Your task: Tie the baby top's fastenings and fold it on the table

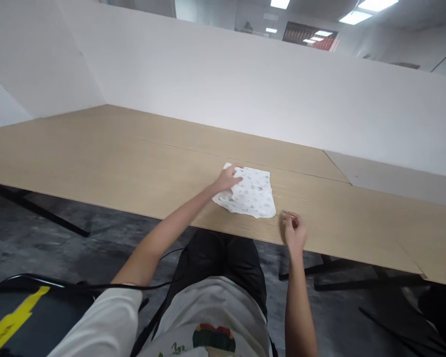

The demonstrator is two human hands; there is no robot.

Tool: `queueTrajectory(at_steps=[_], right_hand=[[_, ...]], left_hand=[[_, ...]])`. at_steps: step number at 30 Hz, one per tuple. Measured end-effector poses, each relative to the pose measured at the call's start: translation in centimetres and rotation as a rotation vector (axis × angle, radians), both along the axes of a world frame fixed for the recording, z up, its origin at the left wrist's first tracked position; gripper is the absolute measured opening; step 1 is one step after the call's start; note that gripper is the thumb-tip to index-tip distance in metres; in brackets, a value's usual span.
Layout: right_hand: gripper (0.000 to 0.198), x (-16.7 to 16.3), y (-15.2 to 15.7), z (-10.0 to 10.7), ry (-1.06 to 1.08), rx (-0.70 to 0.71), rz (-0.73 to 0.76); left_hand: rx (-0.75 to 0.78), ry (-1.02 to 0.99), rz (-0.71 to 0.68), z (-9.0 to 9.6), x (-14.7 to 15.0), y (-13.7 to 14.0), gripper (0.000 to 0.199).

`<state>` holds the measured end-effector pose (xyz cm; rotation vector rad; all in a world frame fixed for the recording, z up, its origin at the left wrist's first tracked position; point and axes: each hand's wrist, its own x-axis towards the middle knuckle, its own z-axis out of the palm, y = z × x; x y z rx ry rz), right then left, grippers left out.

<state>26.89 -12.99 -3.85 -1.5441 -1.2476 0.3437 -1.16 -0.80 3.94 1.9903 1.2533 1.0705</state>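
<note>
A white cloth [253,192] with a small dark print lies spread on the wooden table near its front edge. Its lower edge is wavy, and slight folds show on its left side. My left hand [228,179] rests on the cloth's upper left part, thumb and fingers apart. Just right of the cloth, my right hand [295,230] is at the table's front edge with its fingers pinched together. A small pale bit shows at those fingertips, too small to name. The right hand and the cloth do not touch.
The wooden table [163,168] stretches to both sides, with a white partition [215,84] behind it. A grey panel [394,186] is set in at the back right. At lower left stands a dark chair [59,322] with a yellow strip [13,322]. A black cable [156,286] crosses near my left arm.
</note>
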Motion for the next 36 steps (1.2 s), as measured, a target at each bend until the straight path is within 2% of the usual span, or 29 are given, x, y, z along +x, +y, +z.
queueTrajectory(at_steps=[3, 6, 9, 12, 16, 19, 24, 30, 33, 36], right_hand=[[0.039, -0.6, 0.0, 0.2, -0.063, 0.001, -0.011], [0.04, -0.7, -0.1, 0.2, -0.081, 0.02, -0.004], [0.041, -0.6, -0.1, 0.0, -0.093, 0.023, 0.003], [0.04, -0.3, 0.0, 0.0, -0.134, 0.008, 0.021], [0.033, -0.1, 0.5, 0.7, -0.393, 0.017, 0.149], [0.033, -0.3, 1.1, 1.7, -0.583, 0.029, 0.283], [0.028, -0.6, 2.4, 2.2, -0.707, 0.046, 0.384], [0.024, -0.4, 3.1, 1.7, -0.704, 0.139, 0.416], [0.025, -0.5, 2.5, 2.2, -0.625, 0.167, 0.431], [0.023, -0.6, 0.9, 3.5, -0.538, 0.186, 0.46]], left_hand=[[-0.046, 0.153, -0.152, -1.8, 3.6, -0.6, 0.051], [-0.075, 0.254, -0.251, -3.3, 4.4, -1.5, 0.058], [0.024, 0.221, -0.294, -3.2, 2.5, -2.6, 0.054], [0.175, 0.238, -0.243, -2.6, -1.5, -3.8, 0.039], [0.252, 0.403, -0.169, -2.8, -7.4, -5.5, 0.026], [0.239, 0.47, -0.196, -3.6, -9.7, -6.2, 0.027], [0.308, 0.541, -0.214, -4.3, -9.0, -5.6, 0.032], [0.46, 0.644, -0.233, -5.1, -8.0, -4.3, 0.033], [0.487, 0.624, -0.225, -4.7, -8.2, -5.2, 0.033], [0.468, 0.537, -0.221, -3.3, -8.3, -7.4, 0.032]])
